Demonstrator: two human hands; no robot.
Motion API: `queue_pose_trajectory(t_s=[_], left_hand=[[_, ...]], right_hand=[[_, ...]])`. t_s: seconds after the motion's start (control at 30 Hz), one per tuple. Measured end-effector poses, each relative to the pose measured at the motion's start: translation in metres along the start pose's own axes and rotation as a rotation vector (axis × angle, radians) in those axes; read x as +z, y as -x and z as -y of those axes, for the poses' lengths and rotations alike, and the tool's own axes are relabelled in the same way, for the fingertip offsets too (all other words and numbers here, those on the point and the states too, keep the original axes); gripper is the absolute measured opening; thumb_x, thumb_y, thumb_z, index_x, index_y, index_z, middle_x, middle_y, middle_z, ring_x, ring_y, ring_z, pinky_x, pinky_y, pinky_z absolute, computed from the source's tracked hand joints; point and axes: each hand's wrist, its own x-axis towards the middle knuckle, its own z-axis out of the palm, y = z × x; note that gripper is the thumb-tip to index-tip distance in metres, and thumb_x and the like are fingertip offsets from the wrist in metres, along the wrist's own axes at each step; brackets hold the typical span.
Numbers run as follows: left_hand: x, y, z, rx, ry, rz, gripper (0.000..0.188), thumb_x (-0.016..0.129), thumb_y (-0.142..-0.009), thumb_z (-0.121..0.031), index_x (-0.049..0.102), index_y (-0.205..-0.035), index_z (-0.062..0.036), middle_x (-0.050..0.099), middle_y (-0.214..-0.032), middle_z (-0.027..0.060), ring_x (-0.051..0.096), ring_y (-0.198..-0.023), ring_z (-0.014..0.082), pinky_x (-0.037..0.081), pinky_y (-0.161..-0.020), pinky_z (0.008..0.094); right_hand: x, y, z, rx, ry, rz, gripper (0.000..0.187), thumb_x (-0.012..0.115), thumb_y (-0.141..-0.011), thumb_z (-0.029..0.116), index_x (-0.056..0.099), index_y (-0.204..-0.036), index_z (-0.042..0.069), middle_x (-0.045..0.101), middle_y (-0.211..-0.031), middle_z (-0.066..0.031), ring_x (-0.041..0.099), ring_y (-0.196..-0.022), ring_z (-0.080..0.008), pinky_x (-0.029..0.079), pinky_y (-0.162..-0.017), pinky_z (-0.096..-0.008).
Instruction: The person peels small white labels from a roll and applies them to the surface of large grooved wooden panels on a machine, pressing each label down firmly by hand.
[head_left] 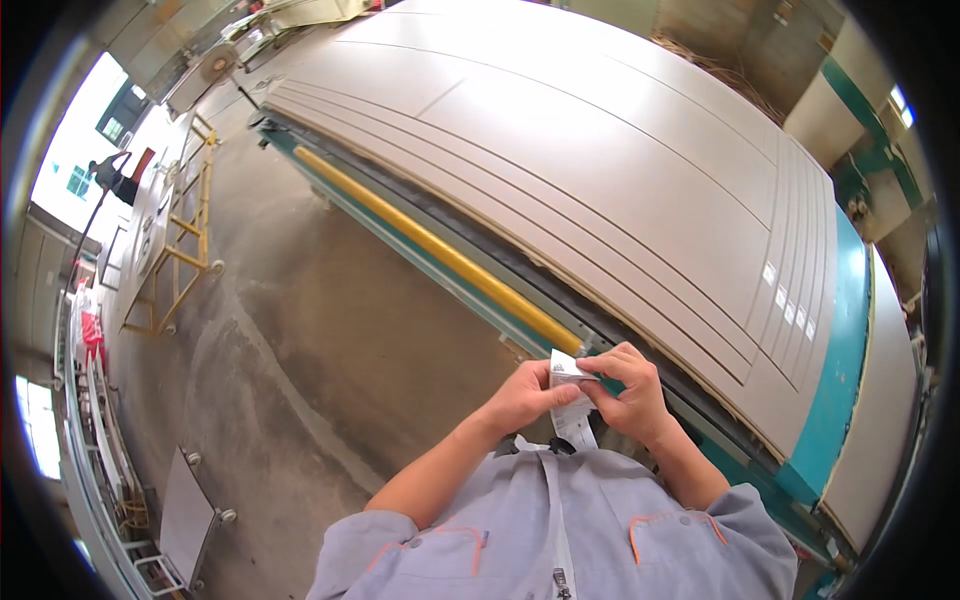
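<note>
Close to my body, my left hand (527, 397) pinches the edge of a white strip of printed labels (574, 424). My right hand (630, 392) grips the same strip from the other side, with thumb and fingers at its upper part. The strip's top end is folded and its lower part hangs down in front of my grey shirt. Beyond my hands lies a machine table bearing large light grey panels (600, 150), cut apart by straight lines. Several small white labels (783, 298) sit on the narrow strips at the panels' right end.
A yellow bar (440, 250) runs along the table's near side. A teal edge (830, 360) borders its right end. At the left stand a yellow-framed trolley (190, 215) and a small wheeled cart (187, 520). Another person (118, 178) is by the far-left windows.
</note>
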Motion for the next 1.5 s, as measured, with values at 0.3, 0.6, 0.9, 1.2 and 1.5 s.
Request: queue_pose_trajectory(t_s=[0.3,0.6,0.9,1.2,1.5], left_hand=[[-0.049,0.029,-0.022,0.018,-0.190,-0.087,0.027,0.057,-0.088,-0.005,0.062,-0.114,-0.0003,0.065,-0.102,0.0031,0.059,-0.093,0.0097,0.048,-0.082,0.0270],[-0.080,-0.001,-0.043,-0.284,-0.375,-0.296,0.037,0.055,-0.080,-0.003,0.062,-0.116,0.0014,0.067,-0.097,0.0049,0.061,-0.083,0.0114,0.050,-0.074,0.0276],[-0.087,-0.056,-0.050,-0.339,-0.227,-0.441,0.037,0.055,-0.078,0.000,0.063,-0.114,0.0040,0.068,-0.099,0.0080,0.064,-0.085,0.0132,0.052,-0.077,0.0285],[-0.121,-0.081,-0.069,-0.407,-0.222,-0.426,0.042,0.055,-0.074,0.004,0.061,-0.115,0.0063,0.069,-0.105,0.0104,0.066,-0.095,0.0174,0.051,-0.087,0.0304],[-0.157,-0.089,-0.078,-0.322,-0.077,-0.380,0.045,0.054,-0.073,0.004,0.059,-0.118,0.0078,0.068,-0.108,0.0119,0.066,-0.096,0.0192,0.051,-0.090,0.0322]], right_hand=[[0.052,-0.049,-0.002,0.223,-0.266,0.069,0.012,0.073,-0.075,0.006,0.073,-0.087,0.002,0.068,-0.076,-0.0070,0.058,-0.063,-0.0097,0.047,-0.060,-0.0250],[0.054,-0.114,-0.141,0.596,-1.113,-0.110,0.006,0.069,-0.084,0.007,0.067,-0.085,0.002,0.067,-0.081,-0.0033,0.061,-0.075,-0.0105,0.049,-0.073,-0.0247],[0.086,-0.236,-0.285,0.198,-0.341,-0.690,0.009,0.065,-0.085,0.009,0.064,-0.091,0.002,0.070,-0.095,-0.0130,0.066,-0.081,-0.0243,0.052,-0.075,-0.0340],[0.032,-0.162,-0.292,0.244,-0.106,-0.806,0.006,0.064,-0.084,0.002,0.058,-0.086,0.003,0.068,-0.106,-0.0134,0.065,-0.094,-0.0258,0.052,-0.082,-0.0352],[0.018,-0.138,-0.267,-0.071,0.495,-0.507,0.014,0.068,-0.074,-0.001,0.059,-0.083,0.005,0.065,-0.099,-0.0110,0.062,-0.096,-0.0311,0.049,-0.084,-0.0389]])
